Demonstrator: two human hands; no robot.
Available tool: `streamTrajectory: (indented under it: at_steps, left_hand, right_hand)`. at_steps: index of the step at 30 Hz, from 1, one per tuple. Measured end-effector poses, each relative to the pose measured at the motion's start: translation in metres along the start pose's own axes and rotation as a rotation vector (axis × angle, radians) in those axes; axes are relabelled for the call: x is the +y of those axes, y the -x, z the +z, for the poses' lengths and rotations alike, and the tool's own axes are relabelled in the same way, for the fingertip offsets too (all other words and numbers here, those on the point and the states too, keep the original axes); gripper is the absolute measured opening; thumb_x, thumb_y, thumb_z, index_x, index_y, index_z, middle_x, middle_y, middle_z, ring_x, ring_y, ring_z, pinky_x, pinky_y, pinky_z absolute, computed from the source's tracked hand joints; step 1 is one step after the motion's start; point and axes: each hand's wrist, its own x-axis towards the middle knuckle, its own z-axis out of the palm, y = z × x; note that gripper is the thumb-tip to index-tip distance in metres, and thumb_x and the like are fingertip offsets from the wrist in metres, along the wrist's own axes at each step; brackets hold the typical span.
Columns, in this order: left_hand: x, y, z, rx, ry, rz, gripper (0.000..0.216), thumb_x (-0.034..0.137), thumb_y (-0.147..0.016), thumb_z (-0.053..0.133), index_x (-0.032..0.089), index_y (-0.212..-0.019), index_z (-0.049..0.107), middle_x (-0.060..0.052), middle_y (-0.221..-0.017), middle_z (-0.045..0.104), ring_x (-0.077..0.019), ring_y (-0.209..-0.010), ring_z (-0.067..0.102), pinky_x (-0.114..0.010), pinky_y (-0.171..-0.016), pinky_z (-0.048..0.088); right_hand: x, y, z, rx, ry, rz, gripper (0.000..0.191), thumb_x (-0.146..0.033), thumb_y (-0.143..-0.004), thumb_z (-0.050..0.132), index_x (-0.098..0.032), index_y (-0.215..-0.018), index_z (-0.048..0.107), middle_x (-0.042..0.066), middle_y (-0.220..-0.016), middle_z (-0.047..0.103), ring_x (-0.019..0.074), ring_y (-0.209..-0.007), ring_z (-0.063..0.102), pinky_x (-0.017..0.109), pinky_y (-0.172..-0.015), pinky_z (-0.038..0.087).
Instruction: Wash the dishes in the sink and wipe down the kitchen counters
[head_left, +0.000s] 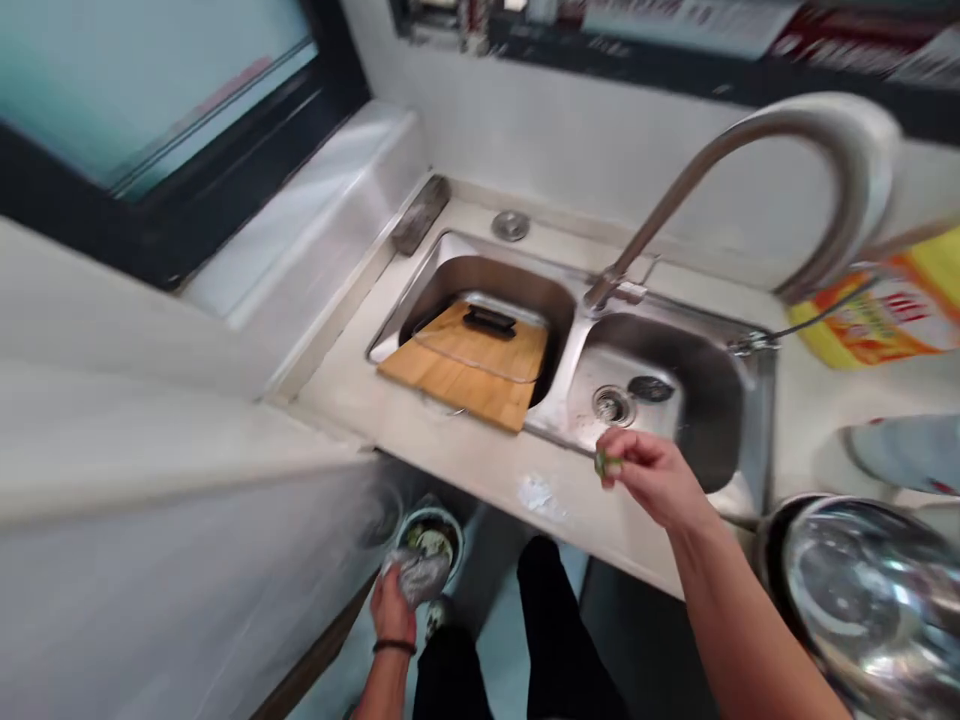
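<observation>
My right hand (pixel 649 472) pinches a small green piece (pixel 606 464), too small to name, above the counter edge in front of the right sink basin (pixel 679 340). Low on the left, my left hand (pixel 393 608) is closed around a crumpled, greyish, see-through plastic bag (pixel 421 576). That bag hangs beside and partly over the rim of a round bin (pixel 457 545) on the floor, which has scraps in it. Below my right hand, to its left, a white patch (pixel 536 493) lies on the counter.
A wooden cutting board (pixel 442 362) with a black-handled clear lid rests across the left basin. The curved faucet (pixel 667 200) rises behind the sinks. Shiny metal bowls (pixel 870 590) stand at the right, near a yellow-orange packet (pixel 885 315). A grey block (pixel 421 214) sits in the back corner.
</observation>
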Motion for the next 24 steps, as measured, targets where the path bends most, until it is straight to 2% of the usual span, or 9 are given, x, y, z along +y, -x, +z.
streamTrajectory:
  at_steps: [3,5,7,10,12,15,19,21,24]
  left_hand:
    - [-0.002,-0.011,-0.03,0.083,0.032,-0.083,0.018,0.031,-0.066,0.067,0.018,-0.078,0.065,-0.002,-0.07,0.067,-0.022,-0.069,0.069,-0.039,-0.073,0.06]
    - [-0.007,-0.022,-0.059,0.105,0.042,-0.081,0.018,0.031,-0.068,0.067,0.018,-0.08,0.065,-0.001,-0.071,0.068,-0.02,-0.068,0.068,-0.036,-0.07,0.059]
    - [-0.012,-0.033,-0.089,0.134,0.055,-0.076,0.019,0.031,-0.066,0.067,0.018,-0.08,0.065,0.001,-0.071,0.067,-0.0181,-0.066,0.066,-0.033,-0.068,0.057]
    - [-0.017,-0.045,-0.127,0.149,0.078,-0.08,0.024,0.032,-0.061,0.07,0.018,-0.08,0.065,0.003,-0.07,0.068,-0.0168,-0.065,0.065,-0.031,-0.067,0.056]
    - [-0.017,-0.045,-0.145,0.134,0.088,-0.087,0.028,0.033,-0.057,0.073,0.018,-0.081,0.066,0.003,-0.07,0.068,-0.0175,-0.067,0.066,-0.031,-0.068,0.056]
    - [-0.009,-0.036,-0.157,0.127,0.077,-0.104,0.03,0.033,-0.056,0.075,0.018,-0.081,0.068,0.001,-0.073,0.07,-0.0192,-0.069,0.068,-0.032,-0.068,0.057]
    - [0.007,-0.02,-0.145,0.086,0.006,-0.126,0.028,0.033,-0.058,0.076,0.019,-0.081,0.068,0.001,-0.074,0.07,-0.0205,-0.069,0.068,-0.036,-0.071,0.059]
    - [0.019,-0.01,-0.124,0.082,0.012,-0.149,0.027,0.032,-0.059,0.077,0.019,-0.08,0.067,0.001,-0.074,0.07,-0.0212,-0.069,0.067,-0.04,-0.075,0.06]
    - [0.043,0.015,-0.081,0.034,0.079,-0.165,0.025,0.03,-0.063,0.08,0.019,-0.083,0.069,0.0,-0.079,0.071,-0.0221,-0.075,0.068,-0.042,-0.082,0.06]
  right_hand:
    - [0.057,0.061,0.081,-0.243,-0.018,0.166,0.011,-0.028,-0.079,0.085,-0.021,-0.085,0.078,0.004,-0.09,0.068,0.0126,-0.068,0.063,0.027,-0.059,0.058]
    - [0.119,0.086,0.134,-0.293,0.007,0.275,0.011,-0.029,-0.078,0.083,-0.021,-0.083,0.079,0.003,-0.09,0.068,0.013,-0.068,0.064,0.027,-0.06,0.057]
    - [0.186,0.094,0.177,-0.256,0.097,0.388,0.01,-0.023,-0.073,0.082,-0.02,-0.082,0.079,0.001,-0.085,0.067,0.0134,-0.067,0.063,0.029,-0.063,0.057]
    - [0.263,0.088,0.213,-0.17,0.268,0.548,0.041,-0.009,-0.059,0.08,-0.02,-0.099,0.08,-0.001,-0.081,0.071,0.0161,-0.071,0.064,0.034,-0.075,0.057]
    - [0.284,0.082,0.22,-0.159,0.336,0.631,0.048,-0.005,-0.057,0.078,-0.019,-0.103,0.08,-0.002,-0.076,0.071,0.0179,-0.071,0.065,0.037,-0.079,0.057]
    - [0.264,0.081,0.214,-0.154,0.316,0.608,0.038,-0.011,-0.061,0.079,-0.02,-0.098,0.08,0.0,-0.079,0.074,0.0202,-0.076,0.069,0.039,-0.083,0.058]
    - [0.167,0.072,0.184,-0.2,0.149,0.314,0.028,-0.031,-0.072,0.083,-0.025,-0.099,0.081,0.002,-0.098,0.08,0.02,-0.083,0.072,0.035,-0.08,0.06]
    - [0.111,0.05,0.152,-0.127,0.148,0.122,0.029,-0.041,-0.076,0.083,-0.025,-0.101,0.081,0.003,-0.095,0.079,0.0187,-0.081,0.072,0.033,-0.078,0.061]
    - [0.044,-0.002,0.075,0.132,0.239,-0.041,0.033,-0.045,-0.079,0.08,-0.02,-0.1,0.079,0.003,-0.082,0.076,0.0172,-0.073,0.07,0.033,-0.074,0.062]
